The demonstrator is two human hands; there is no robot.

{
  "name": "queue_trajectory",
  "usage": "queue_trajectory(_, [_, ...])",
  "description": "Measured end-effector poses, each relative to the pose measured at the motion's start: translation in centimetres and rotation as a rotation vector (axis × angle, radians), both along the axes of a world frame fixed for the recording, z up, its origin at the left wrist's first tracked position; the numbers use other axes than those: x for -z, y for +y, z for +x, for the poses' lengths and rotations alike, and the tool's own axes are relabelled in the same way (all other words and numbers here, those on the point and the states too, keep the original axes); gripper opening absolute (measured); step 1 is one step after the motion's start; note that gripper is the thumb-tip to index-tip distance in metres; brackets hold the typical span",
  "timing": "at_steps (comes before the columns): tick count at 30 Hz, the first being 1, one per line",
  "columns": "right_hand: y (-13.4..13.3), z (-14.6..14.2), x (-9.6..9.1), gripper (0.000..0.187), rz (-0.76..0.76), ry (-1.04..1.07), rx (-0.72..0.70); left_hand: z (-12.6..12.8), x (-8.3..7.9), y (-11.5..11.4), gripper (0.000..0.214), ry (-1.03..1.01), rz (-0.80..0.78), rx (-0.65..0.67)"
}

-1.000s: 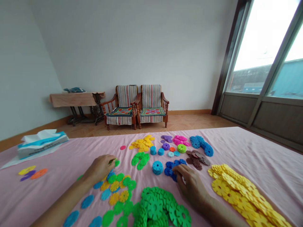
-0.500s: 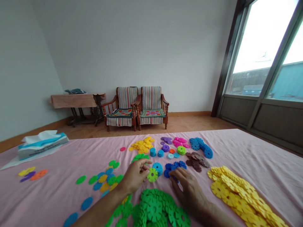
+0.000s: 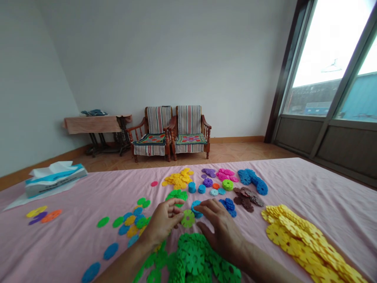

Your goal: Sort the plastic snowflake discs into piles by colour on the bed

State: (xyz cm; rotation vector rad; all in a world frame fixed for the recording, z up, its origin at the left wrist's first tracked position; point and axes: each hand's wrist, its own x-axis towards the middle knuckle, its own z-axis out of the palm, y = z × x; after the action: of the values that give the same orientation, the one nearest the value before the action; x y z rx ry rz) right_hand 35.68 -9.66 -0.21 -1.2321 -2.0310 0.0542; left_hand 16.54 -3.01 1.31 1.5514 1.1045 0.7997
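Note:
My left hand (image 3: 165,218) is closed, its thumb and fingers at the left edge of a lime-green notched disc (image 3: 188,219) that faces me. My right hand (image 3: 221,227) is open, thumb and fingers apart, just right of that disc. Its fingertips are over a light-blue stack of discs (image 3: 195,206) and partly cover it. Beyond the right hand's knuckles lies a pile of dark-blue discs (image 3: 229,206). A large heap of green notched discs (image 3: 193,257) sits below and between my hands. Smaller green discs (image 3: 176,195) lie behind my left hand.
Yellow discs (image 3: 297,239) form a long pile at right. Brown discs (image 3: 247,198), blue discs (image 3: 251,181), pink discs (image 3: 226,174) and yellow discs (image 3: 178,179) lie farther back. Mixed discs (image 3: 131,221) scatter at left. A tissue pack (image 3: 55,182) rests on the pink cloth (image 3: 97,192).
My right hand has moved left, off the dark-blue discs and over the light-blue stack, its fingers spread. My left hand stays by the lime-green disc, which has barely shifted.

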Motion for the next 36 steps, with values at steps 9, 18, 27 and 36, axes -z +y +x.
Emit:
queue_trajectory(9, [0.2,-1.7,-0.3,0.04,-0.136,-0.059,-0.046,0.6,-0.2,-0.9,0.041,-0.095,-0.042,0.062])
queue_trajectory(18, [3.4,3.4,-0.6,0.035,-0.156,-0.016,0.254,-1.6,0.7,2.0,0.03,0.005,0.272,-0.256])
queue_trajectory(27, [9.9,12.1,-0.5,0.034,-0.272,-0.073,0.625,-3.5,2.4,3.6,0.024,0.031,0.375,-0.412])
queue_trajectory(36, [10.3,12.6,-0.5,0.035,-0.398,-0.194,0.616,-3.4,2.4,3.7,0.022,0.014,0.361,-0.409])
